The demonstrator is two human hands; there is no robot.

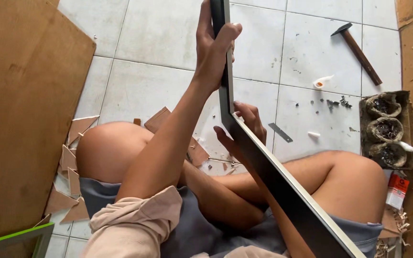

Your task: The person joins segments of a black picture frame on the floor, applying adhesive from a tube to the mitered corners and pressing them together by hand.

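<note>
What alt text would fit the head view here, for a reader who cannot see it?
A person sitting cross-legged on a tiled floor holds a dark L-shaped frame, left hand gripping its upright arm and right hand at its corner. A hammer, a box of nails and triangular wood offcuts lie around, with a plywood sheet at left.

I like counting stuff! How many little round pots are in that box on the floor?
3. They sit in a row in the box at the right: top pot, middle pot, bottom pot. No others show; the box's far side is cut off.
</note>
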